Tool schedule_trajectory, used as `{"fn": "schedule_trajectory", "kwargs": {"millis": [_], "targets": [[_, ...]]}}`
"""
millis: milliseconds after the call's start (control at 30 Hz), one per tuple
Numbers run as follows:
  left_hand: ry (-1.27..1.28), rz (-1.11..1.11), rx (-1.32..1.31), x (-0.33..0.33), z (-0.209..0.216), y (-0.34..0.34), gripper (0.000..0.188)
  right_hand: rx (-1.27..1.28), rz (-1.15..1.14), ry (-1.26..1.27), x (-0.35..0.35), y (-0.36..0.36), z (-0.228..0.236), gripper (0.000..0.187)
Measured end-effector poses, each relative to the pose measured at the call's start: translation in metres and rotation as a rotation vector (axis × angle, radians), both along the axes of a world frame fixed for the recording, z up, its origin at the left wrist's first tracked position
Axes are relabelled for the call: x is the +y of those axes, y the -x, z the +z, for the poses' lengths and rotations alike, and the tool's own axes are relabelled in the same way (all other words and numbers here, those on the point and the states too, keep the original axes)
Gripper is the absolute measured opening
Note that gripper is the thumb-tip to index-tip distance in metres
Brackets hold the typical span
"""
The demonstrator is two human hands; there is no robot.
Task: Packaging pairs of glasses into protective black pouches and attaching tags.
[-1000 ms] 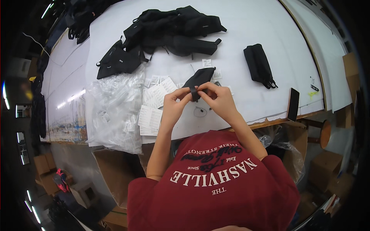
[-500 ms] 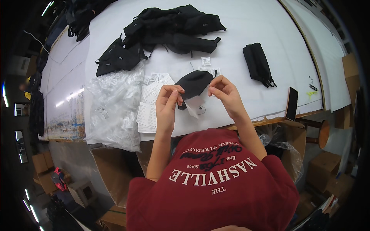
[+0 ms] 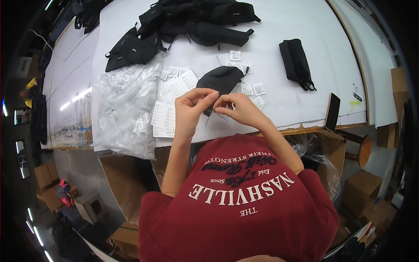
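Observation:
A black fabric pouch [image 3: 219, 78] lies on the white table in front of me, a short pull tab at its far right corner. Over its near edge, my left hand [image 3: 190, 107] pinches with thumb and forefinger. My right hand [image 3: 241, 110] is also closed in a pinch, its fingertips almost touching the left ones. What sits between the fingertips is too small to make out. Thin strands and a narrow pale edge show just below them. Printed white sheets [image 3: 163, 115] lie left of the pouch. Small white packets [image 3: 247, 90] lie to its right.
Clear plastic bags [image 3: 124, 115] are heaped at the left. Several black pouches [image 3: 196, 24] are piled at the back, and a single black pouch [image 3: 297, 63] lies to the right. A phone [image 3: 332, 112] leans at the table's right edge. Cardboard boxes [image 3: 120, 185] stand below.
My right hand has moved left and nearer, bringing both hands' fingertips together. The white card that hung below them now shows barely, if at all. More packets are uncovered beside the pouch.

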State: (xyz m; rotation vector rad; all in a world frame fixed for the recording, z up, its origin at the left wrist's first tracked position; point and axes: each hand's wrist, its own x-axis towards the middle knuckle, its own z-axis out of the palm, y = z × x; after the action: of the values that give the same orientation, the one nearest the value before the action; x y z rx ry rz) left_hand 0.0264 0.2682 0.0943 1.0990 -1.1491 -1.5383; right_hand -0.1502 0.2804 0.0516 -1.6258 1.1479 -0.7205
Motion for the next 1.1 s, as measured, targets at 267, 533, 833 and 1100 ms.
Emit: {"fn": "schedule_trajectory", "kwargs": {"millis": [267,533,833,1100], "targets": [[0.046,0.022,-0.176,0.005,-0.011,0.001,0.010,-0.434,-0.253,-0.141,0.008,-0.006,-0.006,0.011],[0.004,-0.062,-0.232,0.006,-0.016,0.003,0.012,-0.509,-0.278,-0.003,0.009,-0.006,0.006,0.013],[0.025,-0.079,-0.257,0.006,-0.017,0.003,0.012,-0.482,-0.303,0.057,0.010,-0.006,0.006,0.019],[0.111,-0.373,-0.317,-0.012,-0.017,-0.008,0.017,-0.362,-0.139,0.051,0.014,0.009,0.022,0.018]]}}
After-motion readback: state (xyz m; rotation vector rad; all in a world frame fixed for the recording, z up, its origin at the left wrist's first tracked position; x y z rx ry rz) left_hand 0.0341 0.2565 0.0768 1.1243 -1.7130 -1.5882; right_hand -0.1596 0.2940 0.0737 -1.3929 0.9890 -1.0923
